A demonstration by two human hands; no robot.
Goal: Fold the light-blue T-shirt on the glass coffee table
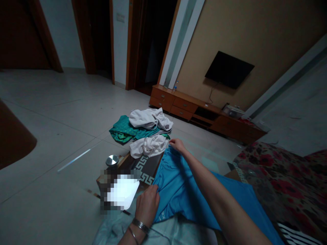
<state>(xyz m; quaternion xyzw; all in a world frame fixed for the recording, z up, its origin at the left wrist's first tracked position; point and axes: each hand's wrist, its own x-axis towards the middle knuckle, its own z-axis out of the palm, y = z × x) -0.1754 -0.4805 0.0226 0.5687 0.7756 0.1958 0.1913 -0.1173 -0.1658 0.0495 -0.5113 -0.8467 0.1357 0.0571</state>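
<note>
Together, the left hand (148, 201) and right hand (178, 145) pinch a blue garment (176, 190), fingers closed; left fingertips are hidden, the garment's lower end cut off.

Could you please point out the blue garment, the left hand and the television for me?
Blue garment (173, 185), head view: on the gathered fabric between the two arms.
Left hand (147, 201), head view: on the back of the hand.
Television (229, 70), head view: on the middle of its dark screen.

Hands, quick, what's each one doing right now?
Left hand: closed, holding the blue garment.
Right hand: closed, holding the blue garment farther up.
</note>
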